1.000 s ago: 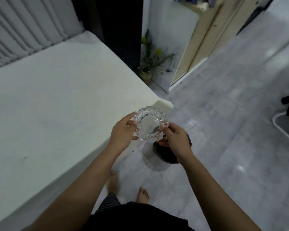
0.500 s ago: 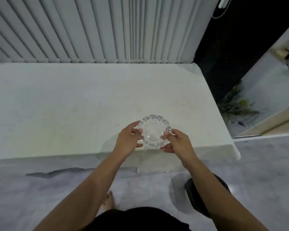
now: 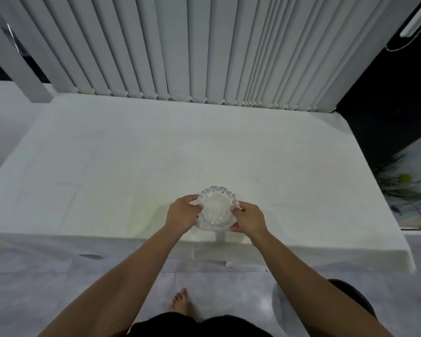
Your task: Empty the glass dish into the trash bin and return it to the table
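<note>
As both hands gripped it, the scalloped glass dish (image 3: 216, 208) sat between them over the table's (image 3: 131, 166) near edge: left hand (image 3: 182, 213) on its left rim, right hand (image 3: 249, 220) opposite.

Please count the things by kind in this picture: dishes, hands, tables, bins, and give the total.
Dish: 1
Hands: 2, left and right
Table: 1
Bin: 1, mostly hidden behind the right arm
Total: 5
</note>
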{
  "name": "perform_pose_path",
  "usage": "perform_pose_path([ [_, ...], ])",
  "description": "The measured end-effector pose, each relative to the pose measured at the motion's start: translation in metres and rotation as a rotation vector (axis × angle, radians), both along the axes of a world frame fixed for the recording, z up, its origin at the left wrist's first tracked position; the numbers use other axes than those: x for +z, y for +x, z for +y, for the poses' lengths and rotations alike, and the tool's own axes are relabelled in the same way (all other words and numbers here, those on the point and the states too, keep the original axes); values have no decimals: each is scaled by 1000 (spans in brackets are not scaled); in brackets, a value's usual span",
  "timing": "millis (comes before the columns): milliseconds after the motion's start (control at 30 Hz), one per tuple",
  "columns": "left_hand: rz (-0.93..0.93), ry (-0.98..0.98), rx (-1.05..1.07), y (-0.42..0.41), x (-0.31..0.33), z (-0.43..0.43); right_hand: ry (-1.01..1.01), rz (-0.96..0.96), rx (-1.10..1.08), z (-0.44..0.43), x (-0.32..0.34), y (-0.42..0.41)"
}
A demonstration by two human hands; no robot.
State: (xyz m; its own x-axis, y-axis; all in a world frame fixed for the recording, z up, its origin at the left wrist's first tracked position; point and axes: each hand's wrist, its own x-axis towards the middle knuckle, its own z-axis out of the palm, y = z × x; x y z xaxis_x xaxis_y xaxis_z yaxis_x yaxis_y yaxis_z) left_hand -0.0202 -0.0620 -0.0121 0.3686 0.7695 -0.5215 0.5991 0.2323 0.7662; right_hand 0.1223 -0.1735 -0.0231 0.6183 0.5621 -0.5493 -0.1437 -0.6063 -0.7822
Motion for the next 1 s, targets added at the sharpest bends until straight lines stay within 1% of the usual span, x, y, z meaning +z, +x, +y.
perform_pose_path([
  [133, 39, 70, -79, -5, -16, 11, -53, -132, 36, 15, -5, -7],
  [200, 27, 102, -116, -7, -22, 10, -78, -195, 66, 19, -5, -7],
  [333, 25, 141, -118, -12, -30, 7, -184, -374, 165, 21, -16, -6],
  [367, 39, 147, -131, -13, -32, 7, -198, -394, 176, 20, -21, -5],
  [533, 41, 211, -224, -15, -34, 8, -203, -434, 218, 16, -32, -2],
  [667, 70, 203, -212, -8, -32, 14, -217, -508, 285, 23, -30, 5],
  [800, 61, 203, -192, -4, -27, 11, -232, -512, 329, 27, -29, 11],
  [933, 52, 163, -162, -3, -30, 13, -214, -454, 321, 25, -29, 15],
  [1000, 52, 150, -167, -4, -31, 15, -208, -474, 345, 27, -23, 15],
])
